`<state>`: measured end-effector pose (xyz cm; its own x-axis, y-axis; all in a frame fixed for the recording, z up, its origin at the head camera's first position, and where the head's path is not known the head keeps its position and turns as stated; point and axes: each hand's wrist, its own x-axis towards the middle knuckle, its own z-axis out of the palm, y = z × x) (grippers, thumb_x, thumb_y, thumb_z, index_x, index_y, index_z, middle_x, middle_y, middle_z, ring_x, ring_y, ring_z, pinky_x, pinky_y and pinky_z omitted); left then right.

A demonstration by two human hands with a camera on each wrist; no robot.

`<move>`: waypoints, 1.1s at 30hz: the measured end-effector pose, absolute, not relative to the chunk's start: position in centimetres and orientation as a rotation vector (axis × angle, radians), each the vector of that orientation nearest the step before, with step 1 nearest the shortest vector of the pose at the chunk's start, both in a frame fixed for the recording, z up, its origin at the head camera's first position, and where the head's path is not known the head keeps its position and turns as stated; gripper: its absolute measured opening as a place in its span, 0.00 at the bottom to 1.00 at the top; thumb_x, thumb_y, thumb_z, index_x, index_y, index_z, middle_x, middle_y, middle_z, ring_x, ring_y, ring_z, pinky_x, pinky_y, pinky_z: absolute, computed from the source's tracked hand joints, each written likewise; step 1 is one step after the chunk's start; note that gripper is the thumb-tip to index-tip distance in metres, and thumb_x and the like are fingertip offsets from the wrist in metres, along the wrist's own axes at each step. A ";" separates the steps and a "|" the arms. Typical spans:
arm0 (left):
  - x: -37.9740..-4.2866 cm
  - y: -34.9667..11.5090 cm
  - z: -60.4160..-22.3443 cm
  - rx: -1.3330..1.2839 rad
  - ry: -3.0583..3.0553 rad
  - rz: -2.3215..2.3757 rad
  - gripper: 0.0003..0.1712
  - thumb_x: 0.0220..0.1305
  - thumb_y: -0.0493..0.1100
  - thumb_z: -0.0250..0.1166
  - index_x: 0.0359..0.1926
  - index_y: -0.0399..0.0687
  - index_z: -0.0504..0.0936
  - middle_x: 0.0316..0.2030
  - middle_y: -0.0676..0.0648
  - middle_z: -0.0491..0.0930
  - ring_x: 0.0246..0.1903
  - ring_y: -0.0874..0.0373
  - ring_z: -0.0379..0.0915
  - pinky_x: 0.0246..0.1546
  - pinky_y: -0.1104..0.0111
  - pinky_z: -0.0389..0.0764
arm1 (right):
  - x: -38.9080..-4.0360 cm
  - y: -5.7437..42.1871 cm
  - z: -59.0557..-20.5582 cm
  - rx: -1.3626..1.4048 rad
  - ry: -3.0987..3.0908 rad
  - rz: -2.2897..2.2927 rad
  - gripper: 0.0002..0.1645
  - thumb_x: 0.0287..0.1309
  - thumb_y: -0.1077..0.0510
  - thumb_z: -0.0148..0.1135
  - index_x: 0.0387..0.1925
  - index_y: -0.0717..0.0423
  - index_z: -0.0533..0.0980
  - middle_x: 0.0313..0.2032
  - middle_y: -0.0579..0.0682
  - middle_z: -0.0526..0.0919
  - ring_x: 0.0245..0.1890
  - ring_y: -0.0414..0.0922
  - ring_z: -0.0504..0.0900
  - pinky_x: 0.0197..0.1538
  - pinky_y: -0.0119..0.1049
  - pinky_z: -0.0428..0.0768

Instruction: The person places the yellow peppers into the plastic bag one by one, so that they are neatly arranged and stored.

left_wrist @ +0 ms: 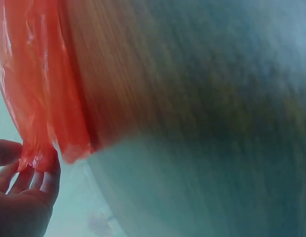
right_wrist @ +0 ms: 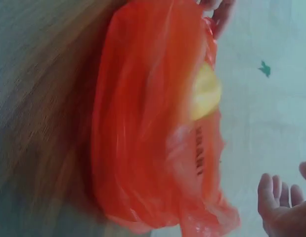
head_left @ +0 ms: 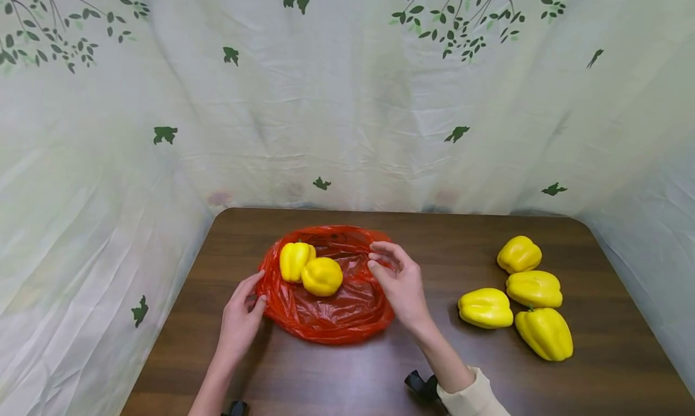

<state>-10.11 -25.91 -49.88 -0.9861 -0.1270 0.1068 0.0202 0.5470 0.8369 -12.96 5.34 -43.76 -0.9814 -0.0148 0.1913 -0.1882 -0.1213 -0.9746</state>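
Observation:
A red plastic bag (head_left: 336,325) lies on the table with its mouth spread wide and its rim bunched around. Inside, toward the left, two yellow bell peppers (head_left: 322,277) sit against each other. At the bag's left rim, my left hand (head_left: 239,319) pinches the plastic between thumb and fingers, as the left wrist view shows of the bag (left_wrist: 39,89). My right hand (head_left: 406,286) hovers by the right rim, its fingers loosely bent. In the right wrist view this hand (right_wrist: 286,212) is apart from the bag and holds nothing.
Several more yellow bell peppers (head_left: 485,308) lie grouped on the right of the brown wooden table (head_left: 423,241). A pale curtain (head_left: 347,102) with green leaf prints hangs behind and at both sides. Black devices (head_left: 420,384) are worn at the wrists.

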 end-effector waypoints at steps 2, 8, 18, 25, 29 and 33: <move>-10.1 -25.9 -50.0 0.084 -2.616 -1.414 0.30 0.66 0.28 0.59 0.68 0.47 0.71 0.61 0.45 0.71 0.50 0.53 0.70 0.46 0.85 0.70 | -13.0 4.9 -43.8 0.235 -2.000 2.298 0.19 0.62 0.70 0.62 0.55 0.62 0.75 0.53 0.57 0.78 0.53 0.53 0.78 0.52 0.38 0.80; -10.2 -25.7 -49.9 0.100 -2.619 -1.404 0.29 0.66 0.29 0.59 0.67 0.47 0.71 0.61 0.45 0.71 0.50 0.53 0.70 0.46 0.84 0.70 | -12.9 4.0 -44.0 0.243 -2.115 2.288 0.21 0.62 0.67 0.62 0.57 0.60 0.75 0.54 0.56 0.77 0.54 0.52 0.78 0.53 0.36 0.79; -10.2 -25.7 -50.0 0.126 -2.643 -1.409 0.29 0.67 0.29 0.58 0.68 0.48 0.71 0.62 0.45 0.70 0.52 0.52 0.70 0.46 0.84 0.70 | -14.7 3.0 -45.0 0.373 -2.303 2.225 0.23 0.63 0.67 0.62 0.60 0.60 0.73 0.57 0.56 0.76 0.58 0.56 0.75 0.57 0.43 0.76; -10.1 -25.7 -49.8 0.128 -2.642 -1.404 0.29 0.67 0.29 0.58 0.68 0.47 0.71 0.62 0.45 0.70 0.52 0.53 0.68 0.48 0.80 0.72 | -16.5 2.4 -46.4 0.485 -2.492 2.067 0.25 0.62 0.61 0.66 0.60 0.51 0.73 0.57 0.52 0.77 0.56 0.53 0.78 0.53 0.39 0.79; -10.1 -25.7 -49.8 0.131 -2.649 -1.397 0.29 0.67 0.29 0.58 0.68 0.47 0.71 0.62 0.45 0.70 0.52 0.53 0.69 0.51 0.71 0.76 | -17.5 2.0 -47.1 0.511 -2.597 1.965 0.26 0.62 0.58 0.66 0.61 0.47 0.73 0.57 0.53 0.77 0.50 0.49 0.79 0.48 0.39 0.82; -10.1 -25.7 -49.7 0.127 -2.652 -1.396 0.29 0.67 0.29 0.57 0.68 0.47 0.70 0.63 0.45 0.70 0.52 0.52 0.69 0.53 0.63 0.77 | -18.5 1.5 -47.5 0.559 -2.660 1.874 0.29 0.61 0.57 0.68 0.63 0.48 0.72 0.60 0.53 0.75 0.50 0.52 0.77 0.50 0.46 0.80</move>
<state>-10.09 -25.68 -49.72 -0.9864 -0.1402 0.0853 -0.0091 0.5654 0.8248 -18.46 1.54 -47.55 -0.9303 -0.3614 0.0627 -0.1808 0.3030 -0.9357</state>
